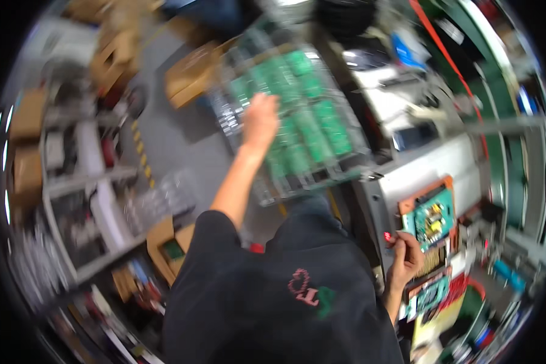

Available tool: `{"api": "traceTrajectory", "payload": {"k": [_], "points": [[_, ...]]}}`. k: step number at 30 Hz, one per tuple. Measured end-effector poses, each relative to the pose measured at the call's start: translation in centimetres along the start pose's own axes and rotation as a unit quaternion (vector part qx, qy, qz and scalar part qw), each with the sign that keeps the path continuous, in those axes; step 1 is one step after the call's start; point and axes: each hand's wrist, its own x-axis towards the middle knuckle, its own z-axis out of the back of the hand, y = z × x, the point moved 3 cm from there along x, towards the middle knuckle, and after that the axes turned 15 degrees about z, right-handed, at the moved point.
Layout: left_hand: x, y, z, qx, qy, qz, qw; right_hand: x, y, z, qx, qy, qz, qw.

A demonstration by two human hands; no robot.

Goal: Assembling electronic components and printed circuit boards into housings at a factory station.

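Blurred left hand (262,116) over rows of rectangular green pieces (332,127) in a clear plastic tray (349,162), right hand (408,255) curled beside a knobbly green circuit board (434,217) on the smooth white worktop (415,173), whether either grasps anything I cannot tell.

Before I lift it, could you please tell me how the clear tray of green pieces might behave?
The clear tray looks like thin plastic, so it may flex. The rows of green pieces probably add weight and could shift if tilted.

Glossy clear plastic is seen in the tray (227,118); matt cardboard is shown by the box (191,76), matt cloth by the shirt (242,303).
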Motion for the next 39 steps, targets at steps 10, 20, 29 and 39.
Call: {"api": "traceTrajectory", "payload": {"k": [10, 20, 29, 39], "points": [[-22.5, 13.3, 18.1, 0.105, -0.054, 0.235, 0.965, -5.8, -0.6, -9.2, 0.073, 0.327, 0.002, 0.942], [-31.8, 40.4, 28.2, 0.117, -0.068, 0.388, 0.912, -14.6, 3.6, -26.1, 0.032, 0.437, -0.02, 0.899], [-34.6, 77.2, 33.7, 0.233, -0.018, 0.473, 0.849, -27.9, 6.8, -50.1, -0.118, 0.585, 0.002, 0.803], [-39.6, 80.5, 32.3, 0.059, 0.023, 0.618, 0.784, -30.6, 12.8, -58.8, -0.218, 0.607, 0.072, 0.761]]}}
